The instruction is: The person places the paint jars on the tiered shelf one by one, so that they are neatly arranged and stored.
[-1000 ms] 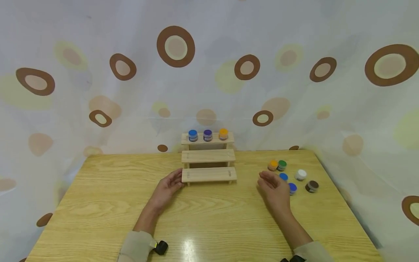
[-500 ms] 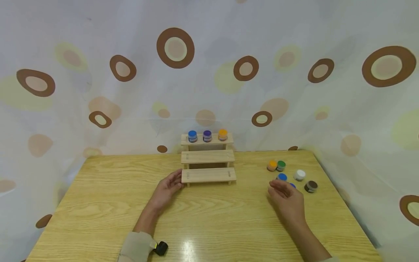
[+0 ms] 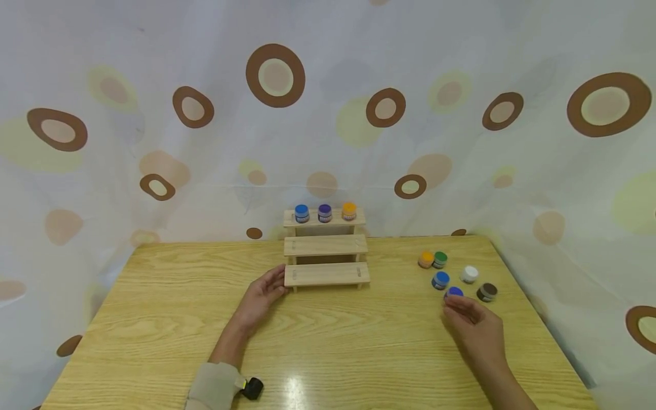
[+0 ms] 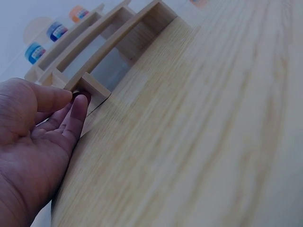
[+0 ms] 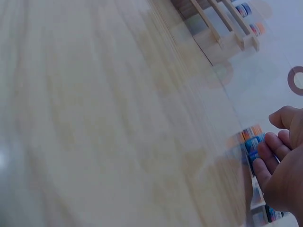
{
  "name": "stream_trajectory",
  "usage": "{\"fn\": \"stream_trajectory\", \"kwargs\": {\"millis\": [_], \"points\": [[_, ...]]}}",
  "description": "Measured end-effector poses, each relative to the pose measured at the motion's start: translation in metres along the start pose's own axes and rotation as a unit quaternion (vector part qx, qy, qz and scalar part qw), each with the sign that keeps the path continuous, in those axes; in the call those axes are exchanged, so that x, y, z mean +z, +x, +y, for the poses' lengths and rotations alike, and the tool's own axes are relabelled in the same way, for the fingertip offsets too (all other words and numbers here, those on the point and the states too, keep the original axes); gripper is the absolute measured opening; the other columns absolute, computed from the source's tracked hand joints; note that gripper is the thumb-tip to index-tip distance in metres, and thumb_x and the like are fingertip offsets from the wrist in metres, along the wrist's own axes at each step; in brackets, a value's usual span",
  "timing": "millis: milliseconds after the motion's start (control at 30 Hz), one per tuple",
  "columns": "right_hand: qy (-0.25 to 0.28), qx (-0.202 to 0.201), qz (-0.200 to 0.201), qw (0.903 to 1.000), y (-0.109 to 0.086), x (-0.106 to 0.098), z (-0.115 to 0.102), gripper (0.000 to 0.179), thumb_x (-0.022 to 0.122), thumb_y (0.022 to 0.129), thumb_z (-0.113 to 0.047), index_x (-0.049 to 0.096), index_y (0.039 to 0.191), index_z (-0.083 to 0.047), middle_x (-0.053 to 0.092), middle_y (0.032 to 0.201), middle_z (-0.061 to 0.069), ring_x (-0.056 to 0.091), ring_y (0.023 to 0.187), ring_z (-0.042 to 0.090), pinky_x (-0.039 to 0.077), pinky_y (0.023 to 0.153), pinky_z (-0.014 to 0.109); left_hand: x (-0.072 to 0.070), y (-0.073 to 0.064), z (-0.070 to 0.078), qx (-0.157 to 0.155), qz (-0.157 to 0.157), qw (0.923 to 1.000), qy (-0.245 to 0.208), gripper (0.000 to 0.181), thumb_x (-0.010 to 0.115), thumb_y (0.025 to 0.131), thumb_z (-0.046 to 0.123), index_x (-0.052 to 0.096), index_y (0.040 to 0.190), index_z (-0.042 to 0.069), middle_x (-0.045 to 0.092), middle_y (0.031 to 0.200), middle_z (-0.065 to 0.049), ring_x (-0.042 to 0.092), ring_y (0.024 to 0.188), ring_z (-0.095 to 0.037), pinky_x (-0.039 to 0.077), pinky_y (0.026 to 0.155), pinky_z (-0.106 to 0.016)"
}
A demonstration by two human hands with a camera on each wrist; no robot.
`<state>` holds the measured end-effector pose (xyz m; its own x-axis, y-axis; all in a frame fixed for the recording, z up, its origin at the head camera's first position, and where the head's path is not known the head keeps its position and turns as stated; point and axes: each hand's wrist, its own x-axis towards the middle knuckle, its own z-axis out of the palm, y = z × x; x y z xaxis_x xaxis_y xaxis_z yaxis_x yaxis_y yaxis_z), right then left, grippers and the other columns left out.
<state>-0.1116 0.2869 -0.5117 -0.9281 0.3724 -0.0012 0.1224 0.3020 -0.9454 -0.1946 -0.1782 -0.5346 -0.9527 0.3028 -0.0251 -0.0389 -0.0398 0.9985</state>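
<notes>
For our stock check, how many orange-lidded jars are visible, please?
2: one orange-lidded round jar atop the pale wooden rack, another such jar beside the green-lidded round jar.

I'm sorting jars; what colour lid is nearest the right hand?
Deep blue lid, clearest in head view.

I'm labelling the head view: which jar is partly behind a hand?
The dark blue jar on the table: the right hand hides its lower part, no other jar.

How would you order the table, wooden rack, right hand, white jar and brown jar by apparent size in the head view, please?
1. Table
2. Wooden rack
3. Right hand
4. White jar and brown jar: too alike to rank
</notes>
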Motion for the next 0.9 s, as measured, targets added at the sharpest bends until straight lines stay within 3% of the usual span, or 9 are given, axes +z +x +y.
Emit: {"fn": "stream_trajectory", "kwargs": {"millis": [167, 367, 533, 733, 900], "points": [[-0.024, -0.004, 0.011, 0.9996, 0.002, -0.014, 0.003, 0.039, 0.08, 0.098, -0.019, 0.07, 0.129, 0.002, 0.079, 0.111, -0.004, 0.07, 0.094, -0.006, 0.058, 0.081, 0.011, 0.0, 0.0, -0.002, -0.001, 0.006, 1.0, 0.0, 0.058, 0.047, 0.109, -0.007, 0.029, 0.164, -0.003, 0.037, 0.165, -0.026, 0.042, 0.15, -0.04, 0.051, 0.112, -0.028], [-0.012, 0.007, 0.029, 0.9995, 0.006, -0.027, 0.007, 0.041, 0.082, 0.096, -0.022, 0.071, 0.126, 0.004, 0.079, 0.101, -0.011, 0.071, 0.09, -0.005, 0.059, 0.078, 0.011, 0.001, 0.0, -0.003, -0.002, 0.01, 0.9999, -0.001, 0.058, 0.047, 0.108, -0.008, 0.03, 0.164, -0.003, 0.038, 0.165, -0.025, 0.043, 0.149, -0.039, 0.052, 0.11, -0.028], [-0.028, -0.001, 0.025, 0.9993, 0.018, -0.037, 0.015, 0.04, 0.083, 0.095, -0.023, 0.072, 0.124, 0.004, 0.078, 0.099, -0.016, 0.071, 0.089, -0.005, 0.059, 0.076, 0.011, 0.001, 0.0, -0.001, -0.002, 0.011, 0.9999, -0.002, 0.058, 0.046, 0.109, -0.008, 0.03, 0.164, -0.002, 0.038, 0.165, -0.025, 0.043, 0.149, -0.039, 0.052, 0.111, -0.029], [-0.026, -0.018, 0.004, 0.9995, 0.037, -0.044, 0.021, 0.041, 0.083, 0.095, -0.018, 0.07, 0.127, 0.003, 0.076, 0.101, -0.02, 0.069, 0.091, -0.007, 0.057, 0.079, 0.009, 0.001, 0.0, 0.0, -0.003, 0.009, 1.0, -0.002, 0.058, 0.047, 0.109, -0.007, 0.03, 0.164, -0.001, 0.038, 0.165, -0.024, 0.043, 0.149, -0.039, 0.051, 0.112, -0.031], [0.0, -0.03, -0.05, 0.9983, 0.04, -0.046, 0.024, 0.053, 0.083, 0.094, -0.018, 0.063, 0.136, 0.007, 0.074, 0.111, -0.018, 0.069, 0.098, -0.005, 0.058, 0.085, 0.011, 0.001, -0.001, 0.0, -0.007, 0.007, 1.0, 0.002, 0.058, 0.047, 0.109, -0.006, 0.03, 0.164, -0.001, 0.037, 0.165, -0.024, 0.043, 0.149, -0.039, 0.051, 0.112, -0.03]]}}
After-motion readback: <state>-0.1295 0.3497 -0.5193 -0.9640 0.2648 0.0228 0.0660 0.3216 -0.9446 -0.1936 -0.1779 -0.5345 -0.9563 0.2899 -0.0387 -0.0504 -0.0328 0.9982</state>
